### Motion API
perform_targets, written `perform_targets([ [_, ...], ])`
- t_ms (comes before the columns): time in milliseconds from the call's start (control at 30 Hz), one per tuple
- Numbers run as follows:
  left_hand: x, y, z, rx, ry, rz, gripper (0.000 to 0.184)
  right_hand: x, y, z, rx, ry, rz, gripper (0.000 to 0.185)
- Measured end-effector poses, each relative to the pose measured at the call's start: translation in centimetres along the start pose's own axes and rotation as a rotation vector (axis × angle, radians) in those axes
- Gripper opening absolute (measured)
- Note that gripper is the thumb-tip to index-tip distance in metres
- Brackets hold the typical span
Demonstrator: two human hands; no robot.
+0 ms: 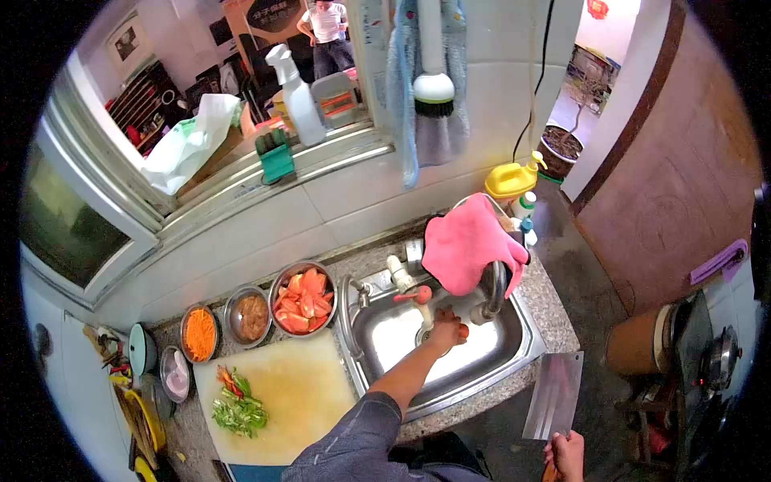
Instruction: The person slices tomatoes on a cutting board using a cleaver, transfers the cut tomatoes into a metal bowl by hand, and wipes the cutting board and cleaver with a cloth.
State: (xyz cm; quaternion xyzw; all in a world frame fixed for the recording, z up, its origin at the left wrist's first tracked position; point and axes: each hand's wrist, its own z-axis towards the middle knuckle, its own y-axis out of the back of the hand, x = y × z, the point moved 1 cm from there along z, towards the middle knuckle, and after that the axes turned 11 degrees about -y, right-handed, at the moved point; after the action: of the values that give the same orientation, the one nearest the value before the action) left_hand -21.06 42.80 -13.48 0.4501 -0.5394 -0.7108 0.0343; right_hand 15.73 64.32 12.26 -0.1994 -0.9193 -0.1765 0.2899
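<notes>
Head camera: your left hand (444,328) is down in the stainless-steel sink (490,352), fingers curled around a small red-orange piece (463,331) whose far side they hide; it looks like a rinse or a pick-up, though you can't tell which, as running water isn't clear. Your right hand (569,455) is closed on the handle of a broad steel cleaver (554,398), held off the near right side of the sink, blade pointing away from you. With one hand busy with the piece, the next move calls for a secure left grip and that blade well clear of your left arm. Count what lies about: one cleaver, one sink, one piece seen in your fingers, and one pale chopping board (305,386) just left of the sink on the speckled stone surface (554,317), bearing one group of chopped green pieces (239,416) with some red ones (229,381). Four food bowls sit left of the sink, around the board's far and left sides: one of red wedges (303,301), one of brown minced food (251,316), one of orange shreds (199,333), one of pale pink food (174,374). One pink cloth (462,245) hangs at the sink's far right.
</notes>
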Motion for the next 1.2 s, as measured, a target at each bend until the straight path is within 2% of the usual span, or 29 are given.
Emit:
perform_targets([
  [33, -0.5, 0.7, -0.2, 0.068, 0.030, 0.047, 0.056, 0.1, -0.3, 0.0, -0.002, 0.009, 0.012, 0.015],
  [100, -2.2, 2.3, -1.5, 0.054, 0.151, 0.075, 0.057, 0.6, -0.8, -0.2, -0.001, 0.035, 0.036, 0.015],
  [133, -1.9, 2.0, -2.3, -0.002, 0.149, 0.017, 0.054, 0.9, -0.9, -0.3, 0.008, 0.047, 0.026, 0.015],
  [167, -2.0, 1.6, -3.0, -0.146, 0.090, 0.063, 0.049, 1.2, -1.2, -0.3, 0.032, 0.067, -0.007, 0.016],
  [200, -2.7, 2.7, -3.7, -0.158, 0.102, 0.011, 0.049, 1.5, -1.6, -0.5, 0.058, 0.085, -0.039, 0.017],
  [300, -6.6, 8.1, -8.1, -0.275, 0.099, 0.012, 0.052, 2.6, -3.8, -0.9, 0.082, 0.064, -0.069, 0.016],
  [367, -7.4, 12.3, -11.7, -0.305, 0.094, -0.144, 0.056, 2.7, -5.2, -0.9, 0.121, 0.071, -0.100, 0.015],
  [433, -7.4, 16.1, -16.3, -0.388, 0.122, -0.135, 0.055, 2.9, -6.9, -1.2, 0.154, 0.080, -0.126, 0.014],
  [467, -6.1, 16.4, -18.7, -0.373, 0.300, -0.340, 0.052, 3.2, -8.1, -1.6, 0.197, 0.086, -0.142, 0.014],
  [500, -5.6, 17.8, -21.4, -0.481, 0.300, -0.081, 0.050, 3.2, -9.2, -1.9, 0.239, 0.094, -0.156, 0.014],
  [533, -4.6, 20.0, -23.5, -0.475, 0.246, 0.073, 0.048, 2.7, -10.0, -1.5, 0.251, 0.088, -0.177, 0.014],
  [600, -2.9, 22.2, -28.2, -0.604, 0.300, 0.128, 0.044, 3.4, -12.8, -3.3, 0.271, 0.087, -0.197, 0.016],
  [633, -2.3, 23.4, -30.2, -0.566, 0.387, 0.224, 0.043, 3.6, -13.9, -4.0, 0.287, 0.081, -0.218, 0.018],
  [800, 1.7, 25.8, -37.4, -0.453, 0.551, 0.383, 0.047, 2.7, -18.2, -5.1, 0.378, 0.140, -0.363, 0.015],
  [933, 4.5, 25.2, -39.4, -0.502, 0.532, 0.246, 0.050, 1.7, -20.7, -6.6, 0.368, 0.118, -0.362, 0.016],
  [1000, 5.1, 24.3, -39.3, -0.515, 0.483, 0.447, 0.051, 1.1, -21.4, -7.1, 0.379, 0.113, -0.408, 0.016],
  [1167, 1.0, 25.5, -39.6, -0.469, 0.406, 0.458, 0.053, 0.2, -23.7, -10.7, 0.351, 0.180, -0.384, 0.017],
  [1200, 0.3, 25.0, -40.0, -0.482, 0.352, 0.360, 0.053, 0.0, -24.0, -11.7, 0.325, 0.185, -0.408, 0.017],
])
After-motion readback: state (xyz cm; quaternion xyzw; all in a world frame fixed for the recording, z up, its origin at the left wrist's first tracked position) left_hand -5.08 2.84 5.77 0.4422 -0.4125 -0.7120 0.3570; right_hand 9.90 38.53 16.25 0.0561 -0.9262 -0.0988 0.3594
